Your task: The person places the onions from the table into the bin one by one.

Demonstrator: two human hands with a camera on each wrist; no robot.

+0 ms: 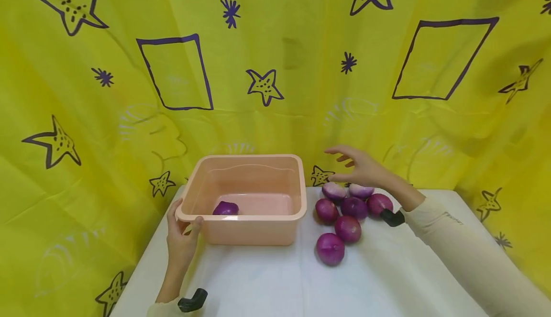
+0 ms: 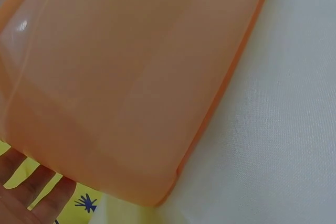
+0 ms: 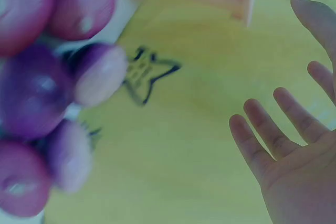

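A peach plastic tub stands on the white-covered table, with one purple onion inside near its front left. My left hand grips the tub's front left corner, thumb over the rim and fingers along the side. In the left wrist view its fingers show beside the tub wall. My right hand hangs in the air above the back of a group of onions, fingers spread and holding nothing. Among these onions are a round one at the front and two pale-sided ones, such as this onion, at the back.
A yellow curtain with drawn stars and frames hangs right behind the table and along both sides. The onions lie on the white cloth to the right of the tub. Each wrist wears a dark strap.
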